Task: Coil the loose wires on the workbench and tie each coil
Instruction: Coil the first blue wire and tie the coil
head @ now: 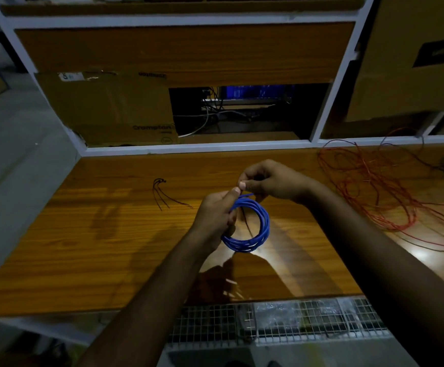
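- Right now the left hand (216, 218) grips the blue coil (252, 229) on its left side, above the bench (109, 234).
- Right hand (264, 181) pinches something thin at the coil's top; what it is I cannot tell.
- Red wire (379, 192) lies loose at the bench's right.
- Dark ties (162, 192) lie to the left, well apart.
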Available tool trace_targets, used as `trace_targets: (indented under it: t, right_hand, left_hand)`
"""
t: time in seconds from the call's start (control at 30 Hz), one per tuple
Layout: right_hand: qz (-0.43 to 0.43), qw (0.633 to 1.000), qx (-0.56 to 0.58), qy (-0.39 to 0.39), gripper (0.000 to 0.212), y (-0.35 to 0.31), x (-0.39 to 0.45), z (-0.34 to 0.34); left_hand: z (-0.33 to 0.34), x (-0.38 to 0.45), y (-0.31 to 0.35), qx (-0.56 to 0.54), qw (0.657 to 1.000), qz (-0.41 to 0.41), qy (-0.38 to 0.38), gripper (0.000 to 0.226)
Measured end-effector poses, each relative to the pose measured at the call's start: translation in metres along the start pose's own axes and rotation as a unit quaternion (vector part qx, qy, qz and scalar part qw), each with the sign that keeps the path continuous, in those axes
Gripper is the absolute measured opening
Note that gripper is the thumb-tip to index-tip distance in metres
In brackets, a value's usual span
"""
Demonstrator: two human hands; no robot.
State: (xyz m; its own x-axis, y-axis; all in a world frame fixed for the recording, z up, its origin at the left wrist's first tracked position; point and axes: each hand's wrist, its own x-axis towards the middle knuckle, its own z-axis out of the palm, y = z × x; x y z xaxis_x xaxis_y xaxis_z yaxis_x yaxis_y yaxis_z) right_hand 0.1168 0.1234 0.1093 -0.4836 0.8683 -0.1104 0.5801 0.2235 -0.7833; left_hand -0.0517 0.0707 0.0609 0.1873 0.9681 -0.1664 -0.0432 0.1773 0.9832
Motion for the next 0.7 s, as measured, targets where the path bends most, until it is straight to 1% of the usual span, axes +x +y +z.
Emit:
trace_targets:
  t: [0.07, 0.13, 0.17, 0.2, 0.23, 0.27, 0.33, 0.37, 0.43, 0.5, 0.6, 0.7]
  right_hand:
    - [0.004, 1.0, -0.005, 0.025, 0.018, -0.001, -0.004, 0.0]
    - [-0.014, 0.991, -0.079, 0.106, 0.014, -0.006, -0.014, 0.003]
    - [-0.036, 0.98, -0.123, 0.155, 0.013, -0.011, -0.022, 0.005]
    - [-0.06, 0.967, -0.162, 0.187, 0.015, -0.016, -0.033, 0.009]
    - [-0.078, 0.958, -0.199, 0.194, 0.018, -0.02, -0.046, 0.014]
    - [-0.089, 0.95, -0.238, 0.183, 0.02, -0.024, -0.06, 0.02]
    - [-0.09, 0.933, -0.314, 0.154, 0.026, -0.026, -0.086, 0.034]
    - [-0.088, 0.929, -0.328, 0.149, 0.032, -0.024, -0.096, 0.041]
    - [-0.079, 0.933, -0.316, 0.154, 0.044, -0.019, -0.11, 0.054]
    - [-0.074, 0.936, -0.303, 0.161, 0.048, -0.016, -0.114, 0.064]
    - [-0.102, 0.935, -0.27, 0.206, 0.038, -0.013, -0.113, 0.07]
    - [-0.149, 0.934, -0.187, 0.267, 0.035, -0.011, -0.11, 0.072]
  left_hand:
    - [0.003, 0.001, -0.001, -0.003, 1.0, -0.003, 0.011, 0.034]
    - [0.006, 0.002, -0.001, 0.006, 1.0, -0.007, 0.028, 0.034]
    - [0.007, 0.003, -0.002, 0.008, 0.999, -0.01, 0.034, 0.033]
    - [0.008, 0.003, -0.003, 0.008, 0.999, -0.012, 0.04, 0.031]
    - [0.008, 0.004, -0.003, 0.006, 0.999, -0.012, 0.044, 0.03]
    - [0.008, 0.004, -0.003, 0.007, 0.999, -0.011, 0.048, 0.03]
    - [0.009, 0.003, -0.004, 0.01, 0.998, -0.009, 0.057, 0.029]
    - [0.009, 0.003, -0.004, 0.014, 0.998, -0.008, 0.064, 0.029]
    - [0.009, 0.003, -0.004, 0.023, 0.997, -0.003, 0.077, 0.032]
    - [0.009, 0.002, -0.006, 0.024, 0.996, 0.005, 0.082, 0.037]
    - [0.012, 0.001, -0.009, 0.028, 0.996, 0.011, 0.085, 0.036]
    - [0.016, 0.001, -0.011, 0.033, 0.996, 0.01, 0.084, 0.034]
